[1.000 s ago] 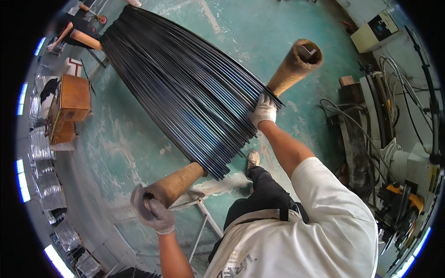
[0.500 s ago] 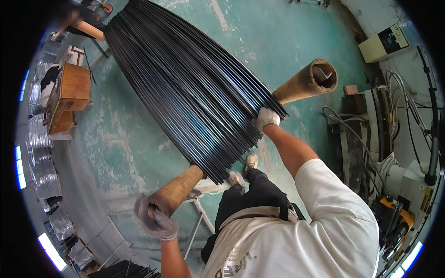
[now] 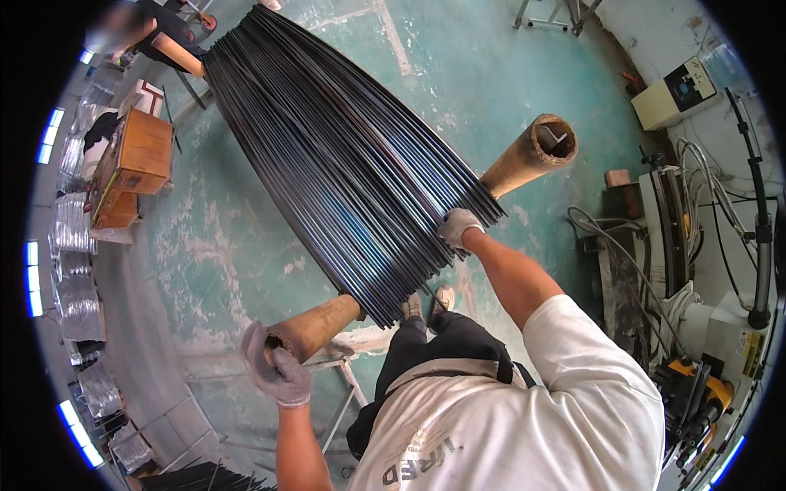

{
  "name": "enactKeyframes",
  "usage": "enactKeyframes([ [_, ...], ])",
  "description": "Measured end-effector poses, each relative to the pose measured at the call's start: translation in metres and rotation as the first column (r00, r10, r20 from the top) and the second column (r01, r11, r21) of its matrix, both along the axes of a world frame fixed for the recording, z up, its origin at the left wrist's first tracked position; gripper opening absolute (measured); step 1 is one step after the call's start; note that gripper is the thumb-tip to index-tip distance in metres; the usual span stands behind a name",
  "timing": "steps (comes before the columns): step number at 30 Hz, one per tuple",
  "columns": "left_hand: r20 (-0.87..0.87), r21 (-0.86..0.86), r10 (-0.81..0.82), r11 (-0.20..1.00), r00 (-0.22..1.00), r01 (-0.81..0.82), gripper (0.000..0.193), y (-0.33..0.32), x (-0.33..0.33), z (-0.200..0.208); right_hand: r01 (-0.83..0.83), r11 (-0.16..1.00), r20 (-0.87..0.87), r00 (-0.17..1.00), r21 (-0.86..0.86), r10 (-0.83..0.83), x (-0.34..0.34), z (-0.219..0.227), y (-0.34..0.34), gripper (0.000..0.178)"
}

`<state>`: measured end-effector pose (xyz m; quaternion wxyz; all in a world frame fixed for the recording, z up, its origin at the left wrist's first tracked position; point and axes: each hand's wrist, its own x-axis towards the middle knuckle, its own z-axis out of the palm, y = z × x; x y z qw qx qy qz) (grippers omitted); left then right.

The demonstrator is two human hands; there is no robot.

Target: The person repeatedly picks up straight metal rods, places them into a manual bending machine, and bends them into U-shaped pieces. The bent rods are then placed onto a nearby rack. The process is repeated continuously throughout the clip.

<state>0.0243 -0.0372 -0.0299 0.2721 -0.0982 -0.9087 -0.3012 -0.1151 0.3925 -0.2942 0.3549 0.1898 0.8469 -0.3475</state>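
Note:
A wide layer of long, thin black rods [image 3: 327,164] lies across two brown cardboard tubes, its near ends close to my legs. My right hand [image 3: 460,227], in a pale knit glove, is closed on rods near their near ends, right of the layer's middle; its fingertips are partly hidden. At the lower left, my gloved left hand [image 3: 277,368] grips the open end of the near cardboard tube [image 3: 315,327], fingers on one side and thumb on the other. The tube's other end [image 3: 532,155] sticks out beyond the right edge of the rods, with a metal angle piece inside.
At the far left another person [image 3: 155,33] stands by the far tube [image 3: 178,54]. Wooden boxes [image 3: 146,151] and silver-wrapped bundles [image 3: 79,307] line the left. Machinery with hoses [image 3: 679,237] stands at right. A metal frame [image 3: 348,376] supports the near tube.
My right hand has shifted left and slightly nearer across the rod ends. The left hand stays on the tube end. My view has moved a little.

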Motion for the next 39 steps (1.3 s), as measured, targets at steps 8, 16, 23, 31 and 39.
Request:
enactKeyframes([
  [8, 0.021, 0.038, 0.043, 0.998, 0.999, -0.044, 0.034, 0.009, 0.002, 0.013, 0.175, 0.983, -0.152, 0.975, 0.062, -0.164, 0.02, 0.036, -0.018, 0.049],
  [16, 0.028, 0.071, 0.051, 0.996, 0.998, -0.053, 0.035, 0.018, 0.013, 0.01, 0.097, 0.911, -0.227, 0.974, 0.401, -0.004, 0.032, 0.008, -0.037, 0.028],
  [23, 0.025, 0.022, 0.035, 0.999, 0.999, -0.036, 0.036, 0.011, 0.013, 0.007, -0.024, 0.914, -0.144, 0.985, 0.405, 0.09, 0.024, -0.03, -0.034, 0.023],
  [31, 0.049, 0.111, 0.011, 0.994, 0.999, -0.017, 0.036, 0.016, 0.009, 0.011, 0.029, 0.853, -0.243, 0.963, 0.521, 0.116, 0.035, -0.027, -0.056, 0.016],
  [39, 0.064, 0.12, 0.023, 0.992, 0.998, -0.03, 0.038, 0.007, 0.017, 0.008, 0.083, 0.938, -0.252, 0.968, 0.337, 0.005, 0.041, -0.003, -0.05, 0.041],
])
